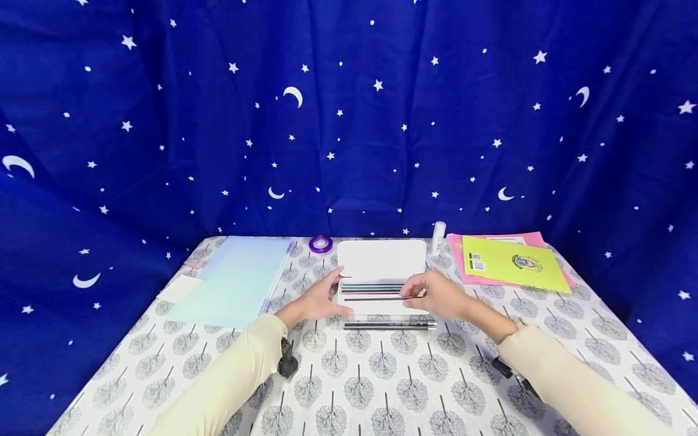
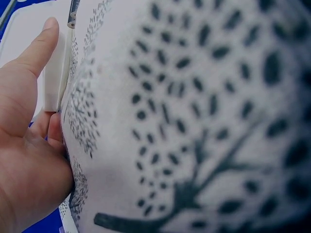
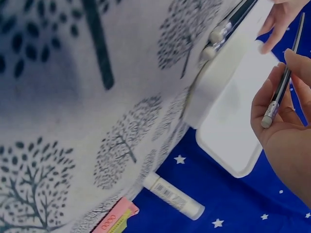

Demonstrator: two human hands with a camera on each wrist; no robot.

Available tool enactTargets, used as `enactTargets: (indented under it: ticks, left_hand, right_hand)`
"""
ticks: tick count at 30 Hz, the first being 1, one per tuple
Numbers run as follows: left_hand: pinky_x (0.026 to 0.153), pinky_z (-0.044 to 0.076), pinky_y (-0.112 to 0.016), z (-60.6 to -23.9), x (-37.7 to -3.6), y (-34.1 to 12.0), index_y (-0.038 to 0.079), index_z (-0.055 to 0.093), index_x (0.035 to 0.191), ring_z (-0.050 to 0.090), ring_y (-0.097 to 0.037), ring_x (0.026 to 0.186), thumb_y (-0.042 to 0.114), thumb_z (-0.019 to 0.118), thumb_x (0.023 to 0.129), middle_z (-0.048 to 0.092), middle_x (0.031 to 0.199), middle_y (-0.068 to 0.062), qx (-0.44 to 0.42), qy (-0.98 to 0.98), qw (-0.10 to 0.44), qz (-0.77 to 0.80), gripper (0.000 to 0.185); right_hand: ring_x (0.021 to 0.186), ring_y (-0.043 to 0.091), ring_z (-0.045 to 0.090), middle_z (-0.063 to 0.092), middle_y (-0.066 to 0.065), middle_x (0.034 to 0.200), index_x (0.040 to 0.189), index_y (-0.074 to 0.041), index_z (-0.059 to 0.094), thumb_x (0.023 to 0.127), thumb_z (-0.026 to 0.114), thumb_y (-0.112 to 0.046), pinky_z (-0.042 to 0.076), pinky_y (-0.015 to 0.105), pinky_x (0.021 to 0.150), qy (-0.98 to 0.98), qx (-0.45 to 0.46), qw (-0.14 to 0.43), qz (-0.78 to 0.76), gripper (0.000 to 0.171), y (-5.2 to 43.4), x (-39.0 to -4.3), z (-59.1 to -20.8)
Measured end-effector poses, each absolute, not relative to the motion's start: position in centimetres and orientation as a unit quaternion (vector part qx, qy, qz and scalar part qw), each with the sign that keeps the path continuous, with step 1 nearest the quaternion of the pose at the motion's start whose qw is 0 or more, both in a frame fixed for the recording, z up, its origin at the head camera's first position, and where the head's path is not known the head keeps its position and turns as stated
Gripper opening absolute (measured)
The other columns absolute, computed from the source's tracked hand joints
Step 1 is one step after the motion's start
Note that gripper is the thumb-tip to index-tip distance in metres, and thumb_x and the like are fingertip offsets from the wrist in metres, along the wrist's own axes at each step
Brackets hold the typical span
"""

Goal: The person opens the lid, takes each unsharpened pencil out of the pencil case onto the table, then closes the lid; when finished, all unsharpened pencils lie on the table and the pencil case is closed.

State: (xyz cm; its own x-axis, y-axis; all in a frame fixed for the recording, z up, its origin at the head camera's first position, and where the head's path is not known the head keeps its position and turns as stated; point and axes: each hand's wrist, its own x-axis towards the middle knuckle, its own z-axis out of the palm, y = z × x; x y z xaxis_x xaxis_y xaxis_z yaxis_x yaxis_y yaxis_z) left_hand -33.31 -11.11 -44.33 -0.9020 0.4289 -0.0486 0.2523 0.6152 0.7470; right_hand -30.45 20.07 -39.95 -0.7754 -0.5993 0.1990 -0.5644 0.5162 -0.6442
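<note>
White plastic forms the open pencil case (image 1: 382,266) at the middle of the table (image 1: 382,387), its lid laid back toward the starred blue backdrop (image 1: 349,121) and its tray facing me, so that the pencils inside (image 1: 372,288) lie side by side along its length. I see my left hand (image 1: 319,298) set against the tray's left end, thumb extended along the case wall and fingers beneath or beside it; this placement, I judge, braces the light case against sliding. My right hand (image 1: 438,295) pinches one dark pencil (image 3: 284,82) between thumb and fingertips near its eraser end, the shaft held level over the tray and parallel to the pencils already there, an orientation suited to the narrow compartment. Two more pencils (image 1: 389,325) lie on the cloth just in front of the case, within easy reach of either hand. Further off, a pale blue folder (image 1: 240,278) occupies the left of the table, a purple tape roll (image 1: 320,244) and a glue stick (image 1: 438,235) stand near the lid's back corners, and a yellow booklet (image 1: 512,263) rests on pink sheets (image 1: 457,254) at right.
</note>
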Motion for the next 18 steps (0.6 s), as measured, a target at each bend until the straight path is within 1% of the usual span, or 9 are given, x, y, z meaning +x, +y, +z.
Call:
enactTargets:
  ticks: [3, 4, 8, 10, 14, 18]
  left_hand:
    - [0.111, 0.038, -0.054, -44.4, -33.3, -11.1, 0.028, 0.011, 0.16, 0.047, -0.033, 0.133, 0.04, 0.085, 0.075, 0.034, 0.158, -0.006, 0.186, 0.894, 0.112, 0.391, 0.113]
    - [0.111, 0.038, -0.055, -44.5, -33.3, -11.1, 0.027, 0.011, 0.16, 0.047, -0.033, 0.133, 0.037, 0.085, 0.076, 0.034, 0.158, -0.006, 0.186, 0.894, 0.11, 0.392, 0.113]
    - [0.111, 0.037, -0.055, -44.3, -33.2, -11.1, 0.027, 0.011, 0.16, 0.046, -0.034, 0.133, 0.033, 0.084, 0.077, 0.034, 0.159, -0.007, 0.185, 0.895, 0.107, 0.392, 0.111]
    - [0.112, 0.036, -0.054, -44.2, -33.2, -11.1, 0.027, 0.011, 0.16, 0.046, -0.033, 0.133, 0.034, 0.084, 0.078, 0.033, 0.159, -0.007, 0.185, 0.895, 0.109, 0.392, 0.111]
    - [0.112, 0.035, -0.055, -44.2, -33.2, -11.1, 0.026, 0.01, 0.161, 0.046, -0.034, 0.134, 0.042, 0.084, 0.076, 0.033, 0.159, -0.007, 0.19, 0.894, 0.111, 0.391, 0.113]
    - [0.113, 0.035, -0.055, -44.3, -33.2, -11.0, 0.026, 0.01, 0.161, 0.046, -0.034, 0.134, 0.043, 0.084, 0.075, 0.033, 0.159, -0.007, 0.192, 0.892, 0.112, 0.393, 0.114]
  right_hand:
    - [0.08, 0.011, 0.065, 0.072, 0.0, 0.086, 0.095, -0.005, 0.073, 0.084, 0.076, -0.005, 0.057, 0.029, 0.075, 0.865, -0.348, 0.025, -0.361, 0.012, 20.0, -29.8, -39.7]
    - [0.079, 0.011, 0.065, 0.072, 0.002, 0.086, 0.095, -0.005, 0.072, 0.084, 0.076, -0.005, 0.057, 0.029, 0.075, 0.862, -0.352, 0.026, -0.363, 0.012, 20.0, -29.5, -39.7]
    - [0.079, 0.01, 0.065, 0.073, 0.003, 0.085, 0.094, -0.006, 0.072, 0.083, 0.077, -0.004, 0.056, 0.028, 0.074, 0.86, -0.356, 0.031, -0.363, 0.013, 19.9, -28.5, -39.6]
    - [0.078, 0.01, 0.065, 0.073, 0.004, 0.085, 0.094, -0.005, 0.072, 0.083, 0.076, -0.002, 0.056, 0.028, 0.073, 0.86, -0.354, 0.037, -0.366, 0.012, 20.0, -28.0, -39.6]
    - [0.079, 0.011, 0.066, 0.073, 0.003, 0.084, 0.093, -0.004, 0.072, 0.082, 0.076, 0.0, 0.057, 0.028, 0.073, 0.862, -0.345, 0.044, -0.369, 0.012, 20.3, -27.1, -39.8]
    - [0.079, 0.012, 0.066, 0.073, 0.005, 0.083, 0.092, -0.004, 0.072, 0.081, 0.077, 0.0, 0.056, 0.027, 0.076, 0.862, -0.337, 0.058, -0.374, 0.013, 20.5, -26.4, -40.1]
